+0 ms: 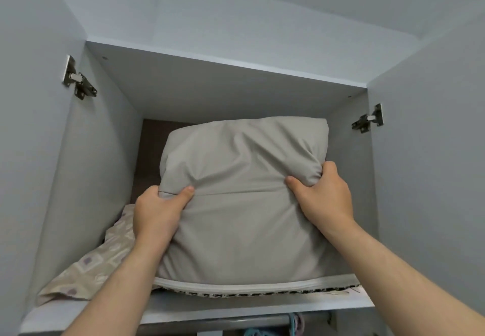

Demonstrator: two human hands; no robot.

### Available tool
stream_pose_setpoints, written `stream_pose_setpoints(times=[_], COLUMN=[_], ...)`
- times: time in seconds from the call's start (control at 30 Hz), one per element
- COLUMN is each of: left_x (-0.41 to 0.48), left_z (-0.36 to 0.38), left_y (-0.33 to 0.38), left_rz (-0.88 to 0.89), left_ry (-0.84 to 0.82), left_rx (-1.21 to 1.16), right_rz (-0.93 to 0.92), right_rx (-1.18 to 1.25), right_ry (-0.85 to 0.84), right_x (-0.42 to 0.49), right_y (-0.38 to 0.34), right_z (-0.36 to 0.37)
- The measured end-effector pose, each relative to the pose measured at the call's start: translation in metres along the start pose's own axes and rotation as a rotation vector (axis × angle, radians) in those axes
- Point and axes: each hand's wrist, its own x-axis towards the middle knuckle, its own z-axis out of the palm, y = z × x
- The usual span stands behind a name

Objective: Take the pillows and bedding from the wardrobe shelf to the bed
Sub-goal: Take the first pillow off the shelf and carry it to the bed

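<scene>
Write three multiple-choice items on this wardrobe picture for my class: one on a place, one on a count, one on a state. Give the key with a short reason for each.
1. Where does the patterned bedding lie?
A. To the left of the grey pillow
B. On top of the grey pillow
C. On the hanging rail

2. How many door hinges show?
A. One
B. Two
C. Four

3. What are the hands doing?
A. Hanging open, clear of everything
B. Pushing a door shut
C. Both gripping the grey pillow

Key:
1 A, it sits on the shelf left of the grey pillow.
2 B, a left hinge and a right hinge.
3 C, the left hand and right hand bunch its fabric.
</scene>
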Motion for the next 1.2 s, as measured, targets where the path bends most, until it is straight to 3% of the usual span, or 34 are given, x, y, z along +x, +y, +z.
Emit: stream_pose_setpoints(times=[0.2,0.57,0.8,1.0,1.2], left_x=[-0.100,-0.161,-0.188,-0.233,-0.318], left_z=[-0.015,-0.069,-0.079,-0.083,-0.075], left_y=[0.042,0.081,0.070,0.044,0.072], left_rz=[0.014,0.037,0.165,0.073,0.031], left_ry=[-0.067,-0.251,-0.317,-0.417,-0.625], left_rx=[0.010,0.051,0.061,-0.027,-0.194], right_rz=[0.080,0.114,0.176,0.247,0.335], right_rx=[0.020,0.019,-0.072,-0.175,-0.364], right_ry=[-0.045,-0.068,0.001,0.052,0.190], right_x=[-0.047,-0.102,-0.150,-0.210,-0.277], right_y=[0.031,0.012,-0.007,-0.013,-0.016], right_z=[-0.087,-0.170,-0.201,-0.232,-0.317])
